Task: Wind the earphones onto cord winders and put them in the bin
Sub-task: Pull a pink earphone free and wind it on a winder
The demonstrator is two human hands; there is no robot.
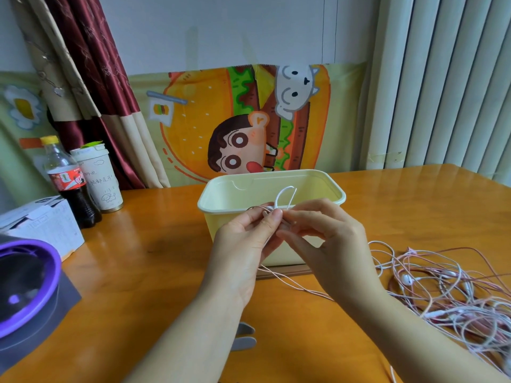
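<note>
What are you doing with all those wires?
A person is tidying earphones. The left hand and the right hand both pinch one earphone cord, which loops up above the fingers, just in front of a pale yellow bin. A tangled pile of pink and white earphones lies on the table to the right. Two grey cord winders lie between the arms. The bin's floor is hidden.

Setting is reading as a lived-in home room: a glossy wooden table (pixel 154 244) is standing by the wall, a cartoon burger cloth (pixel 207 120) is hanging behind the table, a maroon curtain (pixel 83 64) is draping beyond its far-left corner, where a cola bottle (pixel 69 183) and a paper cup (pixel 101 181) are sitting.
</note>
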